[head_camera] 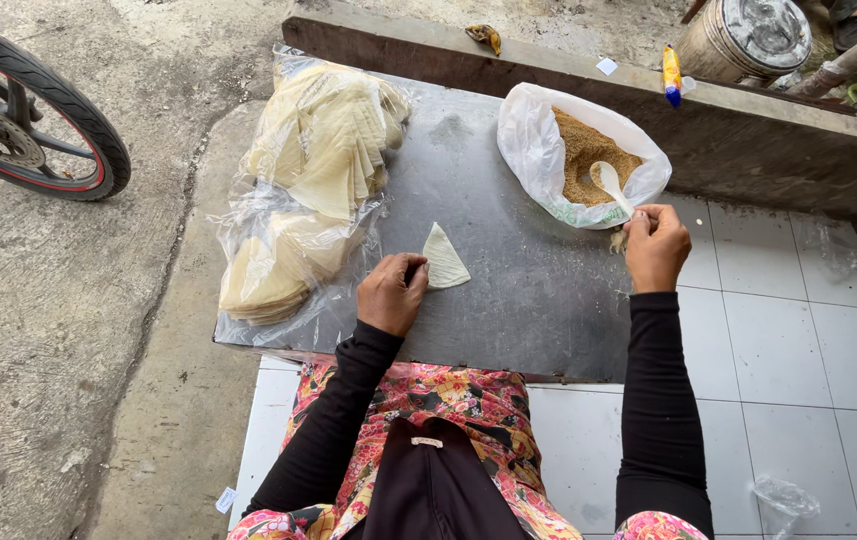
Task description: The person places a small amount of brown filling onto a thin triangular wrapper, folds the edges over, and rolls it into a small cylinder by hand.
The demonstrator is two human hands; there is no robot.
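My left hand [390, 294] pinches the near corner of a pale triangular pastry sheet [444, 258] that lies flat on a dark metal board [519, 300]. My right hand [656, 243] grips the handle of a white spoon [612, 185]. The spoon's bowl rests in brown crumbly filling [589, 150] inside an open white plastic bag [539, 150] at the board's far right.
A clear plastic bag with stacks of pale pastry sheets [314, 180] covers the board's left side. A wooden beam [729, 130] runs behind. A motorbike wheel [29, 120] stands at the far left on concrete. White floor tiles [799, 340] lie to the right, and a metal can [749, 35] stands at the back.
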